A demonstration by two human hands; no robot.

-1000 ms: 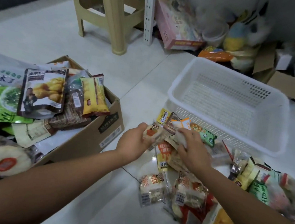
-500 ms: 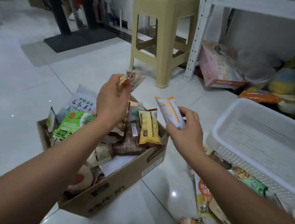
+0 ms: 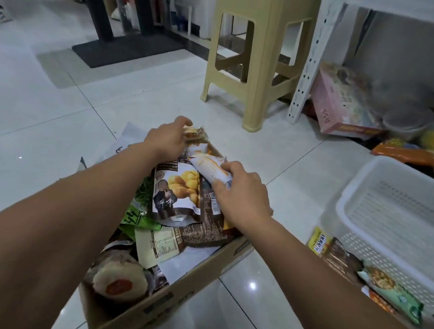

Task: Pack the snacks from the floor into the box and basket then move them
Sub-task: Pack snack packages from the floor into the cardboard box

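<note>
Head view: both bare forearms reach forward from the lower edge of the frame and out over an open cardboard box (image 3: pixel 174 300) that stands on the white tiled floor (image 3: pixel 58 126). The left hand (image 3: pixel 169 141) is at the far end of the box, knuckles up, its fingers curled and pinching a small clear-wrapped pastry packet (image 3: pixel 194 134) by one end just above the box's far rim. The right hand (image 3: pixel 242 195) is lower and nearer, over the box's right side, with its fingers and thumb wrapped round a white-and-orange packet (image 3: pixel 206 167) that points away to the left and lies against the snacks already inside. Among these are a bag printed with yellow rolls (image 3: pixel 176 187), brown packets and a round wrapped bun (image 3: pixel 117 281) in the near corner. To the right stands a white plastic basket (image 3: pixel 384 263), with more snacks on the floor against its near side, a green packet (image 3: pixel 395 295) and a yellow packet (image 3: pixel 317 239) among them. A beige plastic stool (image 3: pixel 258 53) stands beyond the box.
</note>
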